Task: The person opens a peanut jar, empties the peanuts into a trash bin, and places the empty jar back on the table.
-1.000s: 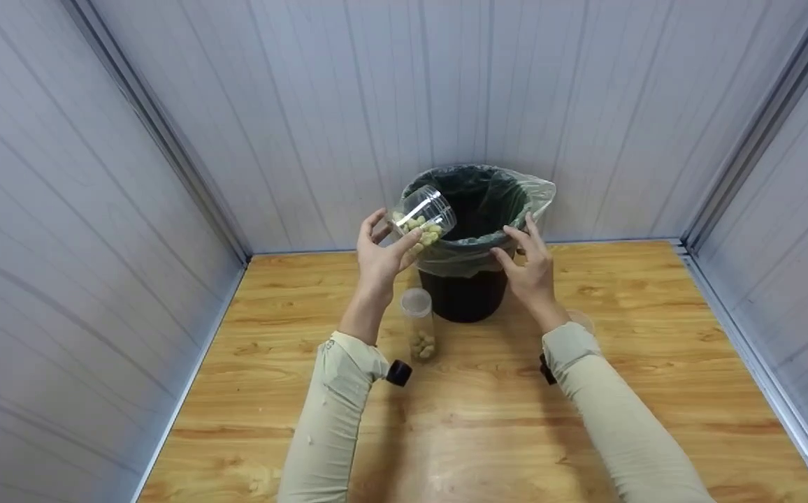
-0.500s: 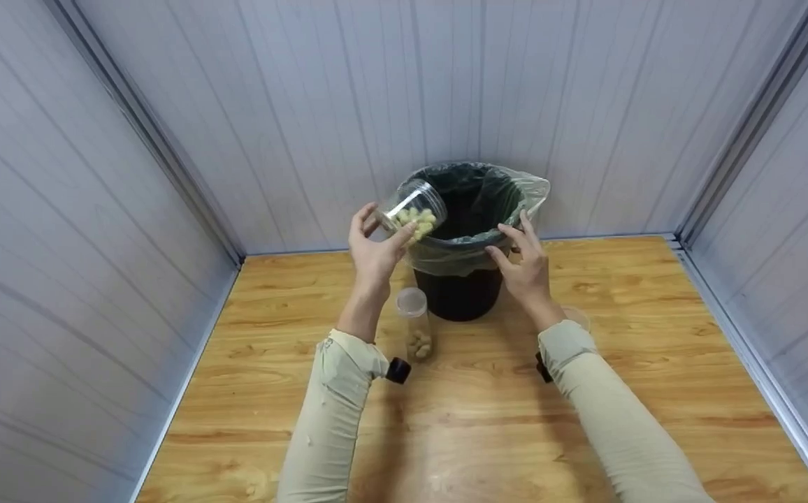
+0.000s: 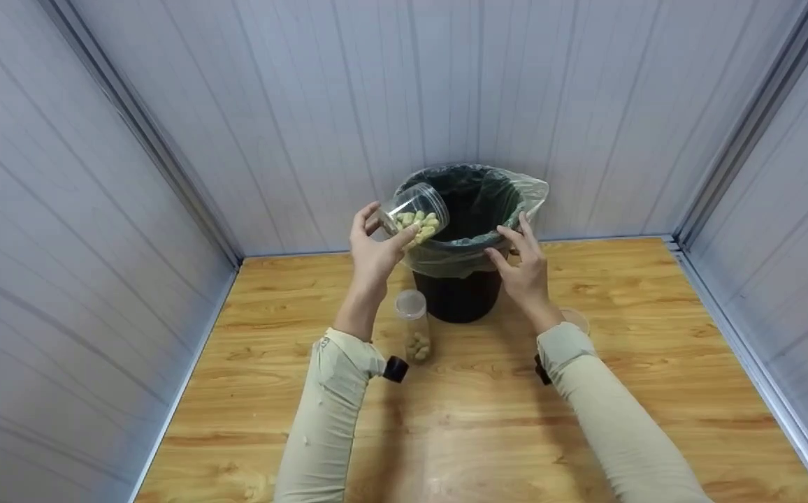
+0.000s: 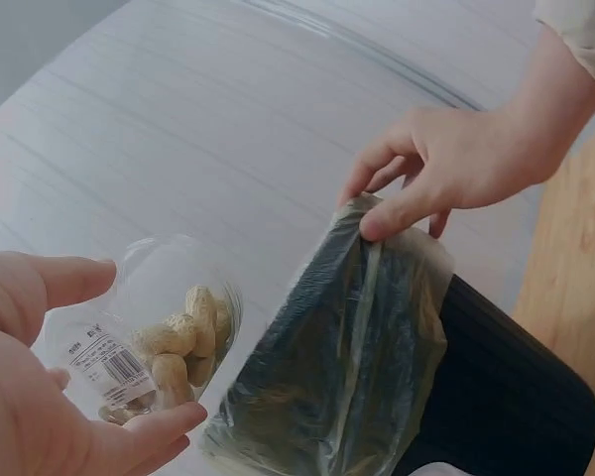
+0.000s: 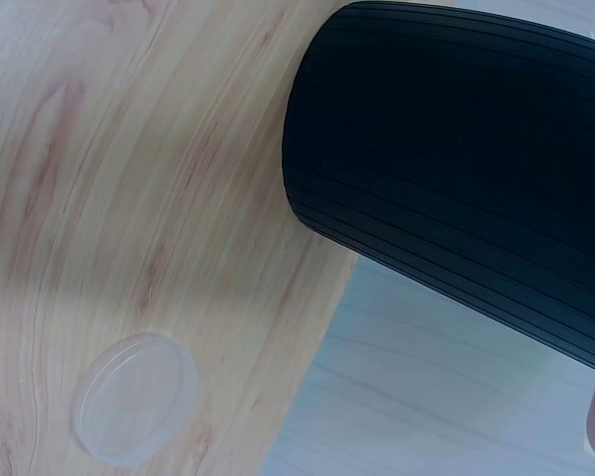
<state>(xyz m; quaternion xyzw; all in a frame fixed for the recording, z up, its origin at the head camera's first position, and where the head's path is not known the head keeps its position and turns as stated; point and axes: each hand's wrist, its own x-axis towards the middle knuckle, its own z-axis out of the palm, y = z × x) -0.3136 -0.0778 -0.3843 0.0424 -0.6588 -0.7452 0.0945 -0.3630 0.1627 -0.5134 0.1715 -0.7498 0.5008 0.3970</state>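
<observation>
My left hand [image 3: 370,258] grips a clear plastic jar [image 3: 411,202] from its base end, tilted with its mouth towards the trash bin [image 3: 461,299]. Peanuts in shells [image 4: 183,342] lie inside the jar, and a barcode label [image 4: 111,359] shows on its base. Over the black bin's rim hangs a thin translucent bin liner [image 3: 446,264]. On the rim's right side my right hand [image 3: 528,276] pinches the liner between thumb and fingers. The bottom of the bin is too dark to make out. In the right wrist view only a sliver of that hand shows.
A second, taller clear jar [image 3: 415,332] holding peanuts stands on the wood floor [image 3: 460,426] in front of the bin. A round clear lid [image 5: 137,402] lies to the bin's right. Pale panel walls [image 3: 306,126] rise behind and at both sides.
The view has shifted slightly. The jar in my left hand still has peanuts in it and its tilt looks nearly the same. My right hand stays at the rim.
</observation>
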